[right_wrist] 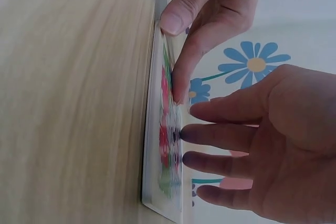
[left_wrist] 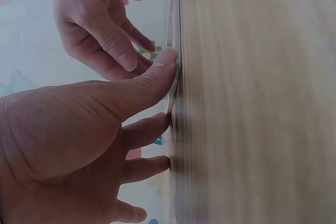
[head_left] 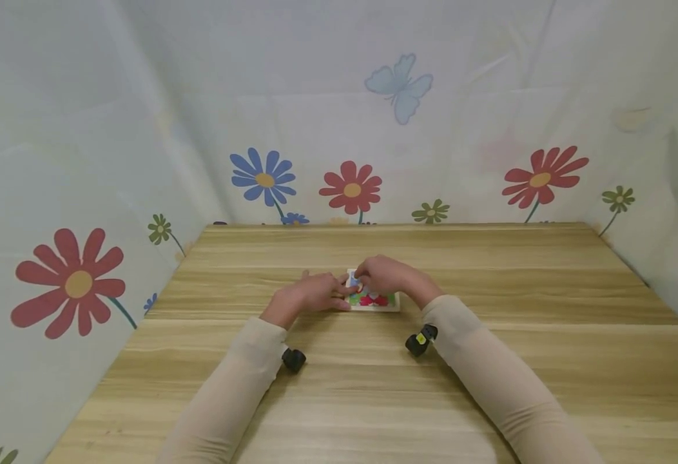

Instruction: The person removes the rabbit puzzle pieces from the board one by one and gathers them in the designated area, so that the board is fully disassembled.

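A small flat board (head_left: 394,308) with a pale rim and a bright picture in red, green and blue lies on the table between the two hands. My left hand (head_left: 318,292) is at its left side. In the right wrist view, the left thumb (right_wrist: 173,22) presses the board's corner while a long, straight finger reaches onto the picture. From the far right, my right hand (head_left: 382,274) comes over the board and covers part of it. Its fairly straight fingers (right_wrist: 220,136) touch down at the picture (right_wrist: 164,129). Anything beneath those fingertips is hidden.
The wood-grain table (head_left: 339,399) extends around the board. Behind it hangs a pale sheet (head_left: 316,116) printed with flowers and a butterfly. Small black wrist cameras sit at the left cuff (head_left: 294,359) and the right cuff (head_left: 419,343).
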`<action>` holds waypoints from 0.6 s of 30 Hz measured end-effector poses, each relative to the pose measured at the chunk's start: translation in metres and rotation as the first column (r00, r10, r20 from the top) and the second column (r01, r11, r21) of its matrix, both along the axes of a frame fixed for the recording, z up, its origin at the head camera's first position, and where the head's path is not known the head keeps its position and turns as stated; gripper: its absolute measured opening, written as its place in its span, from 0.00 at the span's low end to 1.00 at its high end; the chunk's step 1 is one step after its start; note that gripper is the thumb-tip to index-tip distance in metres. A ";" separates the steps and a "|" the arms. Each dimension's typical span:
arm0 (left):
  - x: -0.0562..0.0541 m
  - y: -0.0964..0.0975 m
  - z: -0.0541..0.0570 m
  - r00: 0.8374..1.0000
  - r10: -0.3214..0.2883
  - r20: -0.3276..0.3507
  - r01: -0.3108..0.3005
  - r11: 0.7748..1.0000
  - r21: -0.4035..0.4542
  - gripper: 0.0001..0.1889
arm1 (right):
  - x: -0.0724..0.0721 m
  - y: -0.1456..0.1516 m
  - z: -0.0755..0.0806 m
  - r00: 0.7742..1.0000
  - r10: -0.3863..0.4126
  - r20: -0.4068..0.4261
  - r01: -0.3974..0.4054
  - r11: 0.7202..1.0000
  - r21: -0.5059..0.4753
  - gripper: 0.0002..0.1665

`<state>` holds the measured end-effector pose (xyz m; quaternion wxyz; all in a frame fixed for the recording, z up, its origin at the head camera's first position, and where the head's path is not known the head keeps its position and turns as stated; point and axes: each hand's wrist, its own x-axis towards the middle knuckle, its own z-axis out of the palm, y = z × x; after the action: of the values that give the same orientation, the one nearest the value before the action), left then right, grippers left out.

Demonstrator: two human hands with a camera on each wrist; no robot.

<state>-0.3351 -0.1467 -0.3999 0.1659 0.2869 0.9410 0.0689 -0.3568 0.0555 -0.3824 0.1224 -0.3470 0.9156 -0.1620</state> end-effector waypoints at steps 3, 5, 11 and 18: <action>0.000 0.000 0.000 1.000 0.007 0.005 -0.007 1.000 0.002 0.29 | -0.002 0.000 -0.002 1.000 -0.022 0.003 0.022 1.000 -0.020 0.18; 0.000 0.000 -0.001 1.000 0.015 0.005 -0.015 1.000 0.003 0.29 | -0.003 -0.001 -0.003 0.999 -0.040 -0.008 0.039 0.999 -0.032 0.18; 0.001 0.002 0.003 0.999 0.034 0.010 -0.034 0.999 0.002 0.29 | -0.004 -0.005 -0.002 0.996 -0.087 -0.034 0.085 0.995 -0.059 0.17; 0.005 0.005 0.007 0.999 0.037 0.023 -0.037 0.999 0.000 0.28 | -0.006 -0.008 -0.010 0.991 -0.130 -0.036 0.126 0.987 -0.099 0.19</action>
<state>-0.3299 -0.1420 -0.3932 0.1754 0.2685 0.9442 0.0754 -0.3624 0.0475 -0.3922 0.0754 -0.2964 0.9295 -0.2060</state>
